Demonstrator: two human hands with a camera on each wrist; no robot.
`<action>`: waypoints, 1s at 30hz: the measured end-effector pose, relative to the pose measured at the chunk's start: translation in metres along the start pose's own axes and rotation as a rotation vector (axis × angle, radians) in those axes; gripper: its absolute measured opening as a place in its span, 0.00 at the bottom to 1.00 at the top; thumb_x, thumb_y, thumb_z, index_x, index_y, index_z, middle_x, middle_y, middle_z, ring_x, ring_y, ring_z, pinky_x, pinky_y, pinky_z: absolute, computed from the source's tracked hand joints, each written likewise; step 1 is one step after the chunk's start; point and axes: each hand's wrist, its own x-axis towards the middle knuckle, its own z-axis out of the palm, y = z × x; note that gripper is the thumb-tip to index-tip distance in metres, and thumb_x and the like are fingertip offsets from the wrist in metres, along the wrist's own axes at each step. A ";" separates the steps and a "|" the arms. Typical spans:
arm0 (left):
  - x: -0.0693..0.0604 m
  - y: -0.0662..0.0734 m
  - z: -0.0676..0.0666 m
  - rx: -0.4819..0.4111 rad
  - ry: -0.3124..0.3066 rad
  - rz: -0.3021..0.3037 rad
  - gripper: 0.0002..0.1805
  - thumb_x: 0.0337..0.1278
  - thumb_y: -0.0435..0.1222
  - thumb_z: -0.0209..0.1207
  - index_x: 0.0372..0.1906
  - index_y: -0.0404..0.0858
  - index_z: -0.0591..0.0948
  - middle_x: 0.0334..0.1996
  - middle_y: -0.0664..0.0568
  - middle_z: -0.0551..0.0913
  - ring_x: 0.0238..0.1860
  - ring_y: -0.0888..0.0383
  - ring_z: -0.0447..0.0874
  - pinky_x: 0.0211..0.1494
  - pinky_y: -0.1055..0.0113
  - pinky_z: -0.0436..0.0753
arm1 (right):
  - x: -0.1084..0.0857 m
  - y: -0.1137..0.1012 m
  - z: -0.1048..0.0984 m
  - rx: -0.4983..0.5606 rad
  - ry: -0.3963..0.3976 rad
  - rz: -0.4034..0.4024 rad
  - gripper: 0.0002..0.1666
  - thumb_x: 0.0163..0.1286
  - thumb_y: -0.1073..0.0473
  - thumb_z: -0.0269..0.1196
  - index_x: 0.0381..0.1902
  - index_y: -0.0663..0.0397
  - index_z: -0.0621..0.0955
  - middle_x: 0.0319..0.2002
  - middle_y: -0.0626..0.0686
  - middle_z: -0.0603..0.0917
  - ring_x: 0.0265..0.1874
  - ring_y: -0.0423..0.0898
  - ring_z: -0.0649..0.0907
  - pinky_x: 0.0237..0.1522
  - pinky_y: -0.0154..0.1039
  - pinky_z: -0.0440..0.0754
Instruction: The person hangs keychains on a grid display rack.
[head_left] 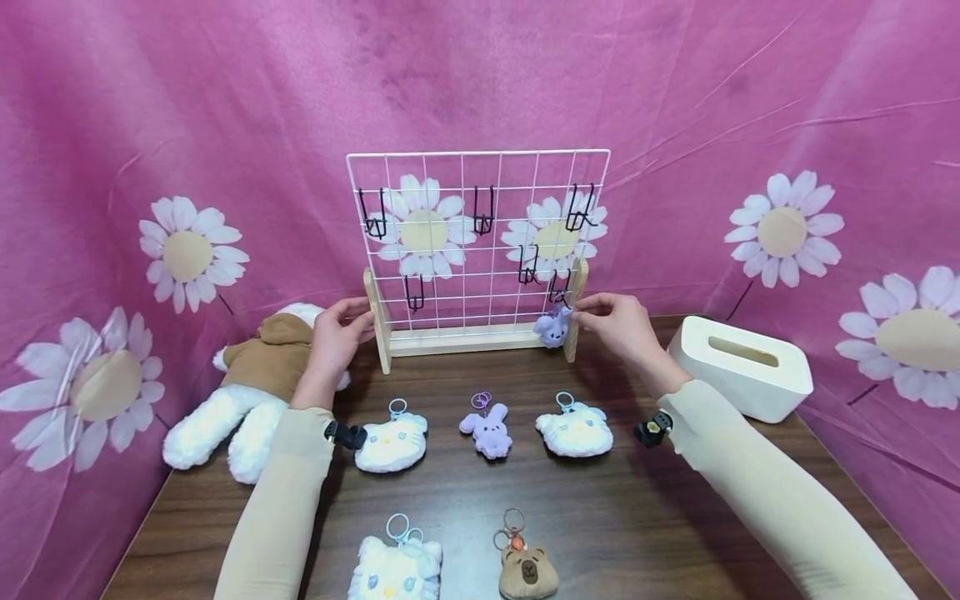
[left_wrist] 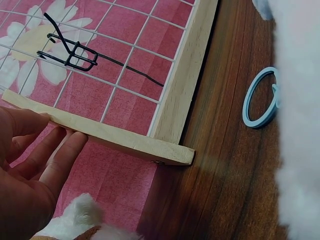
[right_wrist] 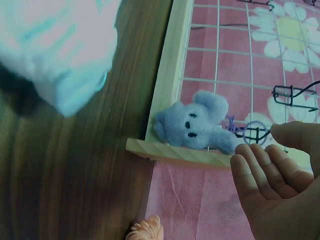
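Note:
A white wire grid rack (head_left: pixel 480 337) with wooden side posts and base stands at the back of the table. My left hand (head_left: pixel 337 337) holds its left post (left_wrist: pixel 115 135), thumb and fingertips at the edge. At the right post (right_wrist: pixel 185 154), my right hand (head_left: pixel 618 327) has its thumb and bent fingers about the upper part; the exact contact is partly hidden. Beside those fingers, a purple bunny plush keychain (head_left: pixel 553 327) hangs by its ring from a black hook (head_left: pixel 558 287). More black hooks (head_left: pixel 483 212) sit on the grid.
White cat plush keychains (head_left: pixel 392 442), another purple bunny keychain (head_left: pixel 489 432) and a brown capybara keychain (head_left: pixel 528 573) lie in front. A white plush toy in a brown top (head_left: pixel 266 362) lies at left. A white tissue box (head_left: pixel 738 367) stands at right.

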 end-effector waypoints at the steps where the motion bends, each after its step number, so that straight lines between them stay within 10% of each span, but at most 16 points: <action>1: -0.001 0.000 0.000 0.000 0.000 -0.002 0.23 0.86 0.30 0.59 0.76 0.28 0.78 0.71 0.28 0.82 0.46 0.69 0.89 0.59 0.75 0.95 | -0.002 0.000 0.000 0.003 -0.005 0.000 0.18 0.79 0.51 0.73 0.59 0.55 0.92 0.47 0.61 0.96 0.38 0.40 0.89 0.40 0.27 0.84; 18: 0.002 0.000 0.001 0.006 0.008 -0.001 0.22 0.85 0.30 0.59 0.75 0.27 0.79 0.69 0.28 0.82 0.44 0.70 0.89 0.61 0.72 0.96 | -0.043 -0.018 0.002 0.035 -0.103 -0.106 0.14 0.76 0.56 0.77 0.53 0.57 0.93 0.46 0.57 0.96 0.35 0.36 0.85 0.36 0.25 0.84; 30: 0.001 0.001 0.002 0.023 0.012 0.002 0.22 0.86 0.31 0.59 0.74 0.27 0.79 0.67 0.29 0.83 0.44 0.68 0.90 0.62 0.68 0.96 | -0.076 -0.028 0.014 0.272 -0.254 -0.030 0.20 0.74 0.60 0.77 0.59 0.65 0.90 0.47 0.59 0.96 0.37 0.32 0.87 0.39 0.27 0.91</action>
